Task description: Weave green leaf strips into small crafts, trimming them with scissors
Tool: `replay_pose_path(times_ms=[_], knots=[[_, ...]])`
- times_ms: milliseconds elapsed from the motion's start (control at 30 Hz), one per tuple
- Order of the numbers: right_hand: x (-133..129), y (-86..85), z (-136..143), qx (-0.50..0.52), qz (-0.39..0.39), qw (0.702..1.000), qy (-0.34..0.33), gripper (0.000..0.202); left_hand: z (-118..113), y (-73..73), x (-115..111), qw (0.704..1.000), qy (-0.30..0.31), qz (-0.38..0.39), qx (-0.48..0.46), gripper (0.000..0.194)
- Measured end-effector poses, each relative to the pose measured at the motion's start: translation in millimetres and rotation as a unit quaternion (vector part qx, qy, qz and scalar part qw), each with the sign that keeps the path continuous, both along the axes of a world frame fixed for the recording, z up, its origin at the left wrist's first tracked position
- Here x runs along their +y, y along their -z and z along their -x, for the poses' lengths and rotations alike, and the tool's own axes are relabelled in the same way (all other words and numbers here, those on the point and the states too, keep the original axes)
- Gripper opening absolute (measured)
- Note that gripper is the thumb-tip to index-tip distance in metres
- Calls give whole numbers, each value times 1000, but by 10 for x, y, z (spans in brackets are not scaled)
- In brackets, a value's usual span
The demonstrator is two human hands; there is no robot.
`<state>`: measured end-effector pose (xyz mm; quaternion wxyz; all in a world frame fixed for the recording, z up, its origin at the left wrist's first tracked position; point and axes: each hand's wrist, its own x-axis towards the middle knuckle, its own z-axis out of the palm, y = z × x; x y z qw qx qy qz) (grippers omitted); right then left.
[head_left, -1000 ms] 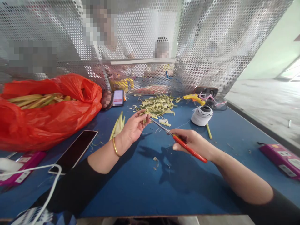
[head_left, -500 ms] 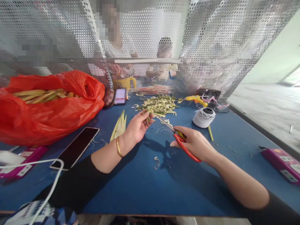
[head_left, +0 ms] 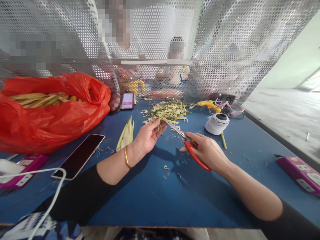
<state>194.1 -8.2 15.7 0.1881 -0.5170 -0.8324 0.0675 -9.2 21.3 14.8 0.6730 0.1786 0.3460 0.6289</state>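
My left hand (head_left: 147, 137) is closed in a pinch on a small pale green leaf strip (head_left: 160, 126), partly hidden by the fingers. In my right hand (head_left: 208, 150) are red-handled scissors (head_left: 177, 129), their blades pointing up and left. The scissor tips reach the strip beside my left fingertips; whether the blades touch it I cannot tell. Just beyond both hands lies a heap of yellow-green leaf scraps (head_left: 172, 110). A bundle of pale husk-like leaves (head_left: 126, 135) rests left of my left hand.
A red plastic bag (head_left: 50, 130) of long stalks stands at left, near a phone (head_left: 78, 156). At right are a white thread spool (head_left: 217, 125), a yellow glue gun (head_left: 209, 105) and a purple power strip (head_left: 298, 173). A perforated metal screen (head_left: 155, 30) rises behind, with people beyond it.
The scissors have shifted slightly left, their tips now nearer my left fingertips. My left hand keeps its pinch on the leaf strip. The whole view has moved a little.
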Motion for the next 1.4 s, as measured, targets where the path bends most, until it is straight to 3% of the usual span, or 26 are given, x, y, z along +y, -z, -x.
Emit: replay_pose_path(times_ms=[667, 867, 1033, 1133, 1267, 1400], knots=[[-23, -25, 17, 46, -4, 999, -16, 39, 13, -13, -27, 1000, 17, 6, 7, 12], [-4, -42, 2, 79, 16, 996, 36, 45, 40, -42, -34, 999, 22, 22, 42, 10], [52, 7, 24, -85, 55, 988, 116, 42, 56, -51, -19, 995, 2, 3, 95, 8], [38, 35, 60, -180, 64, 978, 79, 40, 46, -48, -25, 994, 5, 9, 109, 8], [-14, 24, 74, -223, 53, 973, 0, 37, 3, -38, -57, 994, 36, 0, 108, 11], [-70, -26, 69, -242, 59, 969, -1, 35, -44, -44, -103, 992, 53, -12, 117, 11]])
